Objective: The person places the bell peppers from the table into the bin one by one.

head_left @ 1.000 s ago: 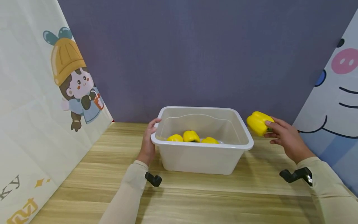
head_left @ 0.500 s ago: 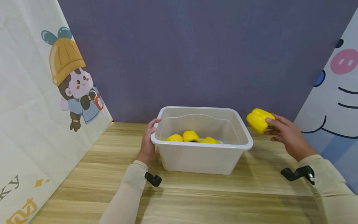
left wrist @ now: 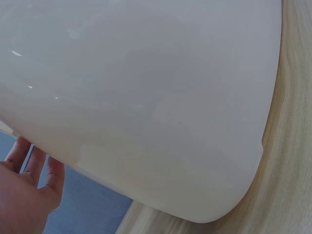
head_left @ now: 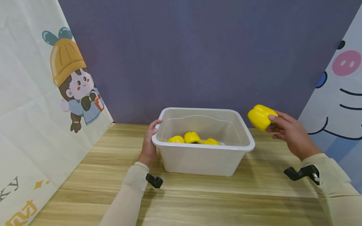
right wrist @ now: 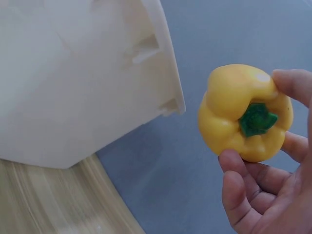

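Note:
A yellow bell pepper (head_left: 260, 117) is pinched between the thumb and fingers of my right hand (head_left: 291, 133), in the air just right of the bin. Its green stem (right wrist: 257, 119) faces the right wrist camera. My left hand (head_left: 149, 145) grips the left rim of the white plastic bin (head_left: 202, 160), fingertips hooked over the edge. In the left wrist view, fingers (left wrist: 34, 163) touch the bin's outer wall. Inside the bin lie three more yellow bell peppers, one left (head_left: 176, 139), one in the middle (head_left: 192, 137) and one right (head_left: 211, 142); the front wall hides their lower parts.
The bin stands on a wood-grain table (head_left: 198, 201). Behind it rises a blue-grey partition (head_left: 181, 56). A white panel (head_left: 25, 103) with a cartoon figure borders the left side, and another cartoon panel (head_left: 333, 110) the right.
My right hand has risen slightly with the yellow bell pepper, which stays right of the bin. The left hand keeps its grip on the rim. The peppers in the bin have not moved.

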Available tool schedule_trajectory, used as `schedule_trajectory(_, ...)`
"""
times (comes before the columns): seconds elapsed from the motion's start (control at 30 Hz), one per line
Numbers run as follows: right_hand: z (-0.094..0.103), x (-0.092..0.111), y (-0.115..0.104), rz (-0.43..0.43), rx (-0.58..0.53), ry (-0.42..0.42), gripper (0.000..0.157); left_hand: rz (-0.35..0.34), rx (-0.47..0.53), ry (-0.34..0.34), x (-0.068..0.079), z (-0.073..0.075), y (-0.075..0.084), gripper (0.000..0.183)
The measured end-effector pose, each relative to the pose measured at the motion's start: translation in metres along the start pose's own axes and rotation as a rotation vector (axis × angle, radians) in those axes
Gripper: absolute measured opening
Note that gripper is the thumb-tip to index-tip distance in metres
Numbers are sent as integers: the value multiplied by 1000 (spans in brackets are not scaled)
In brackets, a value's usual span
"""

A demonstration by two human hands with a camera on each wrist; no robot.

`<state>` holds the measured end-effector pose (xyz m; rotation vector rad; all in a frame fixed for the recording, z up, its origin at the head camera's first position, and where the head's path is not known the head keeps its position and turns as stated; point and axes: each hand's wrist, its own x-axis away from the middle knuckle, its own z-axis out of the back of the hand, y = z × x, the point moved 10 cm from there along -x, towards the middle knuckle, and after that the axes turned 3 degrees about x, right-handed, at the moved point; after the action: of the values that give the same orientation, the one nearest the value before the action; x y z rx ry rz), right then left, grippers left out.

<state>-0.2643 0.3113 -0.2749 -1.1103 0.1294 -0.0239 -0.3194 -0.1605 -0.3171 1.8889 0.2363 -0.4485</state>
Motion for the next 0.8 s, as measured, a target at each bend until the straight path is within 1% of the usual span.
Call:
schedule_trajectory(0.2,-4,5,-10,14,-26,1,70,4,0,4,1,1,0,51)
schedule_trajectory(0.43,-5,6,-25,64,-20,7,67,6,-14,-2,1,1,-2,51)
schedule_trajectory(0.53,-8,6,-31,73,-46,4,66,7,-17,0,1,2,-2,52)
schedule_trajectory(0.67,-13,6,-38,97,-84,-17,62,8,-24,3,1,3,-3,51)
schedule_trajectory(0.8,-16,7,-41,104,-70,-27,61,12,-26,3,1,2,-2,51)
